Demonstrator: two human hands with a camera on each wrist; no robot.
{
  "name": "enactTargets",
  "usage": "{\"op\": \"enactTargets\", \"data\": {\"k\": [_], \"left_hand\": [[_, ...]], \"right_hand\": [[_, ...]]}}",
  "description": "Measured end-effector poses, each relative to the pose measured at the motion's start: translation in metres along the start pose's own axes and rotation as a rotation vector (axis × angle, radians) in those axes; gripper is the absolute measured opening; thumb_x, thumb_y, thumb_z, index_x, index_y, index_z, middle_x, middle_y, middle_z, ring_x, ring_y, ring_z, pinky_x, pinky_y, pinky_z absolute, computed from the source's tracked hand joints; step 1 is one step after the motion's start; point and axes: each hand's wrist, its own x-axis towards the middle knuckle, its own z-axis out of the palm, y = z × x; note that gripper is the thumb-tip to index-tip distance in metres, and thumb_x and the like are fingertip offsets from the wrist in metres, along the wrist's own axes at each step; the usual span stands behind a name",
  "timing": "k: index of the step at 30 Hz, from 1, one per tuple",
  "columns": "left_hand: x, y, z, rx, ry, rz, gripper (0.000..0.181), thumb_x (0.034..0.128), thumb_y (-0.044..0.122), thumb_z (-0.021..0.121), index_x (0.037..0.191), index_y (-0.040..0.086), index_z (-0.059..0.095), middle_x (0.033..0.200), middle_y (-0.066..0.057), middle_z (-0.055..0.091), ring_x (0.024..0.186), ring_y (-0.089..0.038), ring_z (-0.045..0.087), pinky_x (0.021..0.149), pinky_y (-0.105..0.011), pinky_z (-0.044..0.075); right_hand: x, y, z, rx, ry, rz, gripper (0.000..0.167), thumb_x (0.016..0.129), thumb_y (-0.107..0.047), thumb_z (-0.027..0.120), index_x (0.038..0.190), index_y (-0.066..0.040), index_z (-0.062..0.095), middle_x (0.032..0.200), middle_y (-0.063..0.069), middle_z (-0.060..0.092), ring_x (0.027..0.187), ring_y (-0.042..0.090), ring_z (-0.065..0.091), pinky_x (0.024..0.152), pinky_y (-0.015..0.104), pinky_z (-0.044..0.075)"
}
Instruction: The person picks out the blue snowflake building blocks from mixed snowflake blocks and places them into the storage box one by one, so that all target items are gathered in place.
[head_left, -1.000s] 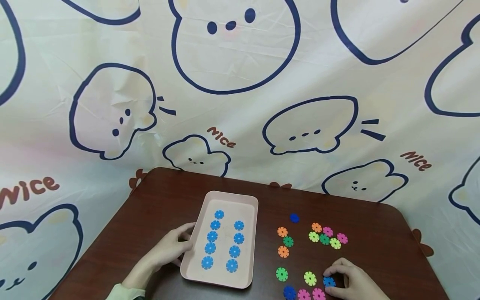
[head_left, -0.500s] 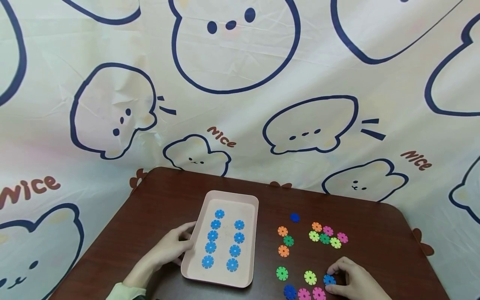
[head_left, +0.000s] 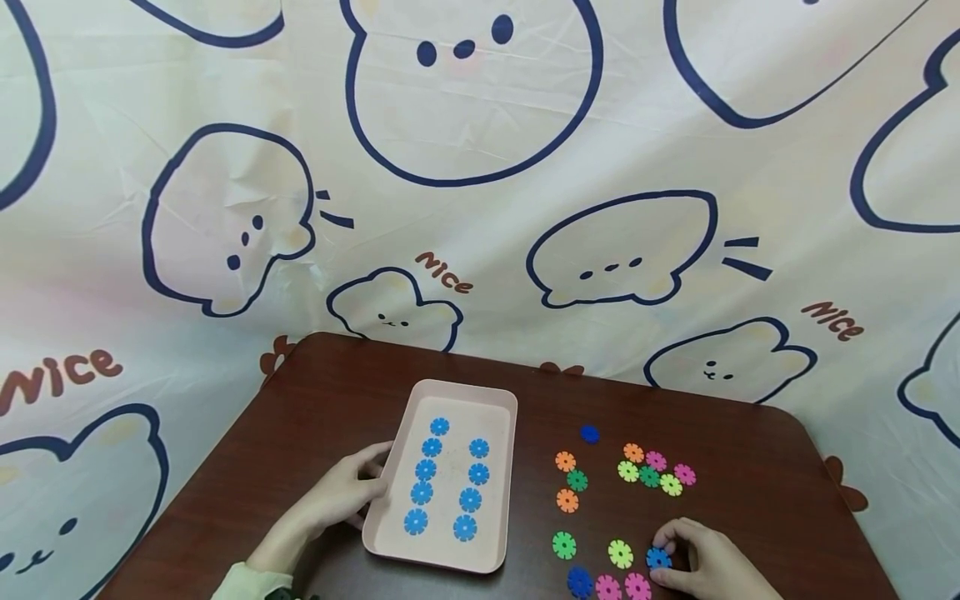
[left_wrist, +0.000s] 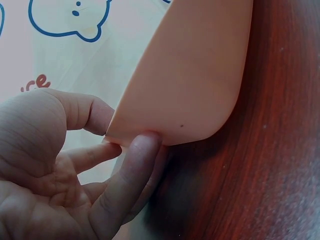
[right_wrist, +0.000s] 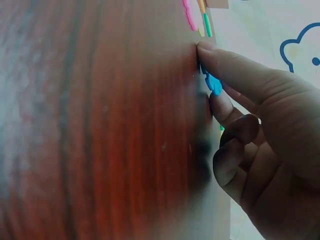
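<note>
My left hand (head_left: 347,492) holds the left side of a pale pink tray (head_left: 495,533). In the left wrist view, the thumb of the left hand (left_wrist: 75,160) presses the outer wall of the tray (left_wrist: 195,75) and other fingers are at its rim. Two columns of light blue notched plastic discs (head_left: 425,469) lie in the tray. At the front right, my right hand (head_left: 708,558) pinches a blue notched disc (head_left: 657,558) between thumb and finger, low at the tabletop. The right wrist view shows that disc (right_wrist: 213,84) partly hidden by the right hand (right_wrist: 270,115).
Left of the right hand lie a yellow-green disc (head_left: 621,554), a green disc (head_left: 564,546), a dark blue disc (head_left: 580,582) and pink discs (head_left: 638,586). Farther back are orange discs (head_left: 567,501), a mixed cluster (head_left: 649,476) and a lone dark blue disc (head_left: 590,434). A printed curtain (head_left: 480,225) hangs behind the table.
The right index fingertip has shifted slightly right along the blue disc's edge. My left hand and the tray stay in place; the head view tilts very slightly.
</note>
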Motion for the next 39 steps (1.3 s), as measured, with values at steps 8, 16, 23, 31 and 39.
{"op": "enactTargets", "data": {"k": [8,16,23,31,39], "left_hand": [[-0.001,0.0,0.0,-0.001,-0.006,0.003,0.064,0.092,0.005,0.065,0.154,0.006,0.046,0.107,-0.017,0.058,0.079,-0.027,0.068,0.051,-0.047,0.06],[-0.001,0.0,0.0,-0.002,-0.013,0.014,0.065,0.092,0.005,0.065,0.154,0.004,0.046,0.108,-0.018,0.058,0.078,-0.027,0.068,0.051,-0.047,0.06],[-0.001,-0.001,-0.001,-0.001,-0.011,0.01,0.065,0.0923,0.006,0.066,0.154,0.004,0.045,0.109,-0.017,0.058,0.079,-0.026,0.068,0.052,-0.047,0.06],[-0.001,0.0,0.0,0.002,-0.009,0.016,0.065,0.0918,0.006,0.066,0.154,0.004,0.045,0.108,-0.016,0.059,0.079,-0.026,0.068,0.051,-0.047,0.06],[0.0,-0.001,-0.001,-0.001,-0.012,0.016,0.066,0.0916,0.006,0.066,0.154,0.004,0.045,0.108,-0.018,0.058,0.078,-0.026,0.068,0.051,-0.046,0.06]], "right_hand": [[0.001,0.003,0.0,0.028,0.013,-0.013,0.039,0.085,-0.043,0.083,0.106,-0.015,0.065,0.089,0.002,0.056,0.06,0.015,0.049,0.051,0.026,0.042],[-0.002,0.003,-0.001,0.035,0.049,0.005,0.031,0.092,-0.039,0.077,0.107,-0.014,0.068,0.089,0.002,0.059,0.064,0.015,0.053,0.055,0.025,0.047],[-0.001,-0.003,-0.004,0.025,0.079,-0.012,0.027,0.095,-0.035,0.075,0.11,-0.014,0.071,0.092,0.001,0.064,0.064,0.013,0.052,0.055,0.025,0.046],[0.007,-0.012,-0.009,0.014,0.117,-0.04,0.033,0.096,-0.034,0.074,0.121,-0.013,0.072,0.1,-0.001,0.068,0.07,0.014,0.053,0.058,0.024,0.046],[0.018,-0.029,-0.006,0.018,0.182,-0.045,0.028,0.095,-0.034,0.075,0.118,-0.018,0.074,0.099,-0.005,0.07,0.067,0.015,0.053,0.056,0.024,0.047]]}}
